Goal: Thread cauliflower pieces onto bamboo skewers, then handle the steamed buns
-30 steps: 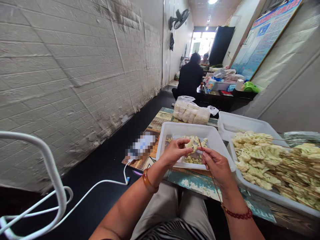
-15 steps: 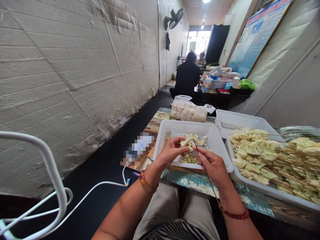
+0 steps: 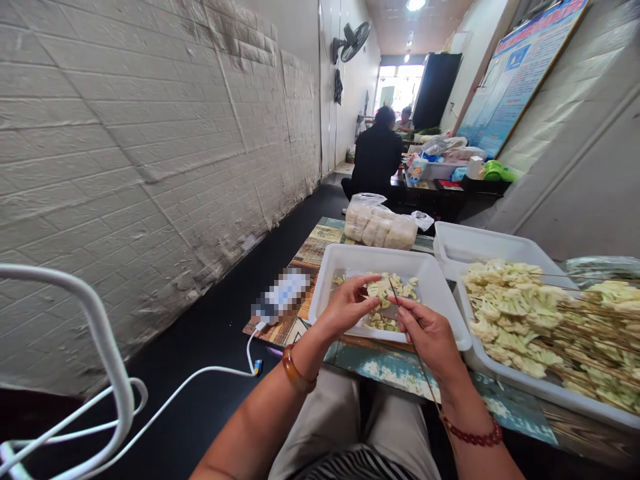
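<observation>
My left hand hangs over the near part of a white plastic tub, thumb and fingers apart, with no piece clearly held. Beneath it, small cauliflower bits lie scattered on the tub's bottom. My right hand pinches a thin brown skewer, whose upper tip points up beside my left fingertips and whose shaft runs down along my right wrist. No floret can be made out on that tip. On the right, a second white tub is heaped with skewered cauliflower florets.
A plastic bag of pale round pieces sits behind the near tub. Another white tub stands at the back right. A blurred device with a white cable lies at the table's left edge. A person in black sits farther off.
My left fingers have spread, and the cauliflower floret that was between them is no longer clearly in their grip. My right hand keeps the skewer in nearly the same place. The view has shifted slightly.
</observation>
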Motion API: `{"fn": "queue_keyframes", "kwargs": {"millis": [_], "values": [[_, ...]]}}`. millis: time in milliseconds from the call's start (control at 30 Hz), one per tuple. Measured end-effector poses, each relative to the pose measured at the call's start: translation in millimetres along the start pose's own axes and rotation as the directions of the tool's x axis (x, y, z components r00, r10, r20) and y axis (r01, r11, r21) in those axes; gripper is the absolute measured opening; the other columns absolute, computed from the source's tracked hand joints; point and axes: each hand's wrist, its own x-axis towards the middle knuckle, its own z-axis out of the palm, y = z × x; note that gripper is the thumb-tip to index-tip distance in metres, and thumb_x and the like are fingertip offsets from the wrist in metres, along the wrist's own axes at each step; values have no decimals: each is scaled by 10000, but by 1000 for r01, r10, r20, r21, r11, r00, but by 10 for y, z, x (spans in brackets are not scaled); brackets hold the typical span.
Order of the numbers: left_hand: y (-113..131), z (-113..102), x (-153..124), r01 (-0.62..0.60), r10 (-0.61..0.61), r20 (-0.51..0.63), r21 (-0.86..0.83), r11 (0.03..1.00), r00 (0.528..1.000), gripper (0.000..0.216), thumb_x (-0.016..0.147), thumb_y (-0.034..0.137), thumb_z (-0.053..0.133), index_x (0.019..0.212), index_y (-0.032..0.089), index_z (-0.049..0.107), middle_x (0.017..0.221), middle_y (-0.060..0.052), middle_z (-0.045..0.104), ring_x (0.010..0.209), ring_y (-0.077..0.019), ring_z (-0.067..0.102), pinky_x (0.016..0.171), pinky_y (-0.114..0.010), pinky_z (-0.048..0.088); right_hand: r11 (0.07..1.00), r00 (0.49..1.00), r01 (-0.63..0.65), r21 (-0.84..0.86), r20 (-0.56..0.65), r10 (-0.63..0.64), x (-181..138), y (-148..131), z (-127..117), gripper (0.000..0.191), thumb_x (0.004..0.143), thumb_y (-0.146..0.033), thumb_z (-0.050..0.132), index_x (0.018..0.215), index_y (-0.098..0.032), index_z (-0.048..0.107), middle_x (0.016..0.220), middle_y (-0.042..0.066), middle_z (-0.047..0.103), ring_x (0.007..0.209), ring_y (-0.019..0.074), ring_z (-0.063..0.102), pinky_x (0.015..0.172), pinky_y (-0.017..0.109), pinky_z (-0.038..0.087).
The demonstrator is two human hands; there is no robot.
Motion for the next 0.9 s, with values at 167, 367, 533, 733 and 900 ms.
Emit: {"fn": "queue_keyframes", "kwargs": {"millis": [167,367,533,733,900], "values": [[69,14,-8,124,-107,74,-275,954,991,459,776,431,677,1125,147,582,868,-53,635,668,-119,583,522,-203,385,998,999,-6,68,-44,9,10,31,7,447,879,-463,556,1200,-172,663,611,-26,517,507,98,442,466,223,361],[95,-15,37,216,-172,137,-460,861,976,409,749,493,685,816,93,631,769,-80,651,610,-109,592,487,-188,401,999,1000,9,38,-13,-8,5,17,-1,444,877,-460,561,1191,-166,672,613,-23,521,511,100,444,473,227,368],[65,-39,59,255,-218,132,-499,828,967,408,762,490,679,896,114,593,728,-76,665,529,-97,583,439,-167,400,1000,999,24,20,28,-25,-2,28,-10,456,882,-464,553,1201,-158,666,627,-19,527,498,98,445,476,231,371],[82,-38,46,269,-222,153,-524,808,963,403,784,461,662,981,116,593,772,-72,659,559,-114,605,437,-178,426,999,997,45,3,63,-45,17,0,-23,438,893,-442,530,1195,-155,669,620,-20,525,490,98,451,472,229,365],[120,-45,33,287,-217,191,-530,798,957,449,735,275,716,1132,103,595,875,-83,662,638,-111,616,473,-173,417,998,997,66,-14,41,-66,23,-20,-25,425,895,-431,528,1172,-148,682,619,-16,534,502,101,454,487,233,377]]}}
